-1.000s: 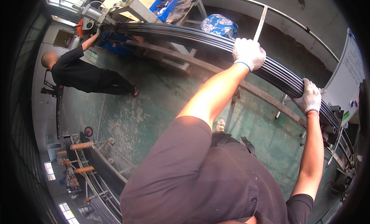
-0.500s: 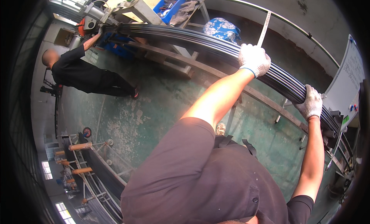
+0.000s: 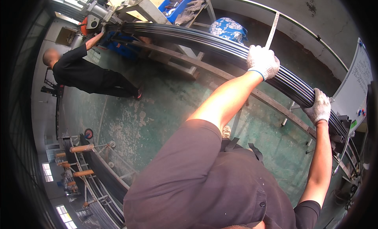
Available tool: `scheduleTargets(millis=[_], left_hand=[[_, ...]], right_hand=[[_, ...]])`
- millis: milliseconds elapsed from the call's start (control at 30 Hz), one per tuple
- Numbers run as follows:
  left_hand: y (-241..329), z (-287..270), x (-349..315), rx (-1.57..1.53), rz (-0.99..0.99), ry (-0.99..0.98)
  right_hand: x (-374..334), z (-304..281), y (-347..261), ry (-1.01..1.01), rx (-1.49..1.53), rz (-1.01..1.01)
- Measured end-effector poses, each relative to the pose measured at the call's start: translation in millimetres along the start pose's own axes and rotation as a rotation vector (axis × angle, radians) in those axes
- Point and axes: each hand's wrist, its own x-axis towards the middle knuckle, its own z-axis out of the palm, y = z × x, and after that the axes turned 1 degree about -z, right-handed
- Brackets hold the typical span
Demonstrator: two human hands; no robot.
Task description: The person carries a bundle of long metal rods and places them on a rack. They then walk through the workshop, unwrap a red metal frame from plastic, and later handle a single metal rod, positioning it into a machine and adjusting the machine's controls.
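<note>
A long bundle of black strips or tubes [image 3: 189, 38] runs from the far left to the right, bent by the lens. My left hand [image 3: 263, 63], in a white knit glove, is closed over the bundle right of its middle. Farther right, my right hand [image 3: 318, 107], gloved the same way, grips the bundle near its right end. The undersides of both hands' grips are hidden. Below the bundle runs a metal rail [image 3: 220, 72]. Just past my right hand, dark square metal brackets [image 3: 341, 128] stand by the strips.
At the far left a person in black [image 3: 82, 73] reaches to a machine [image 3: 93, 22] at the bundle's other end. Behind the bundle are a blue bin [image 3: 173, 7], grey gloves [image 3: 190, 11] and a flower-patterned stool cover [image 3: 228, 30]. A whiteboard [image 3: 354, 83] stands right; a roller rack [image 3: 83, 148] lower left.
The view has shifted slightly. My left hand sits a touch farther right, still on the bundle. My right hand keeps its grip near the right end.
</note>
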Motion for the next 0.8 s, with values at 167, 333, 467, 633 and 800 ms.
scheduleTargets(millis=[167,333,467,633,800], left_hand=[[0,2,0,0.025,-0.002,0.010],[1,1,0,0.046,-0.016,0.004],[2,10,2,0.065,-0.024,0.038],[5,10,3,0.079,-0.043,0.054],[7,7,2,0.089,-0.053,0.062]], right_hand=[[0,3,1,0.008,0.006,-0.003],[0,-2,-1,0.017,0.016,-0.006],[1,-4,-3,-0.024,0.018,0.016],[1,-9,-3,-0.064,0.022,0.024],[0,-15,-6,-0.074,0.005,0.001]])
